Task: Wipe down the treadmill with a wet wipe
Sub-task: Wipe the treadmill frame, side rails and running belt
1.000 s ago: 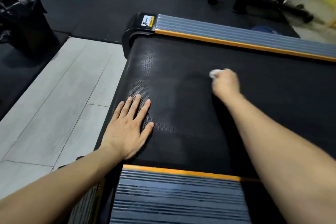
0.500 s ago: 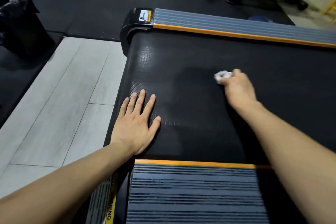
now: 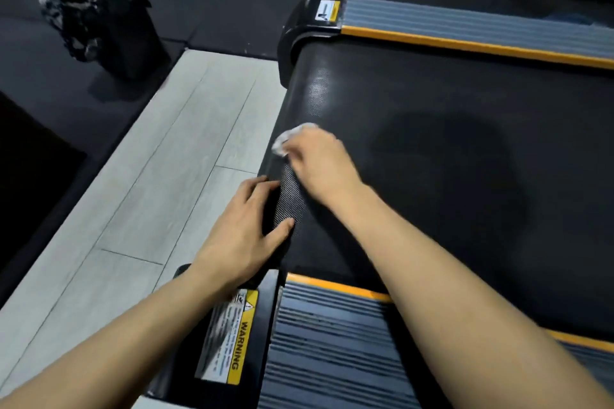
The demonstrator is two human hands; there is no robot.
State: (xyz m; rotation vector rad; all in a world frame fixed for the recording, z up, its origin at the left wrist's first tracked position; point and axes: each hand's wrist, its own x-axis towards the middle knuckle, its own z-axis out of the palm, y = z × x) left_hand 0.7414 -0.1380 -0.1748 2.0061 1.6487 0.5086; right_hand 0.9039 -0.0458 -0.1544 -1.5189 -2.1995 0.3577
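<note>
Item one: my right hand is pressing a crumpled white wet wipe against the black belt of the treadmill, right at the belt's rounded end edge, next to the grey floorboards. My fingers there are curling over the wipe and clamping it; only a bunched white corner is showing past my knuckles (the rest is lying hidden under my hand).

Item two: my left hand is resting on the same end edge, just beside the right hand and nearer to me. Its fingers are lying close together and bending down over the curve of the belt, the thumb is spreading apart on the textured top; it is holding nothing.

Item three: the treadmill's side rails. The far rail is showing grey ribs with an orange strip along the belt; the near rail is doing likewise, and my right forearm is crossing over it.

Item four: a yellow and white warning label is sitting on the black end cap beside the near rail, under my left wrist.

Item five: a black bin with a dark liner is standing on the dark rubber floor, well apart from the treadmill, beyond the floorboards.
</note>
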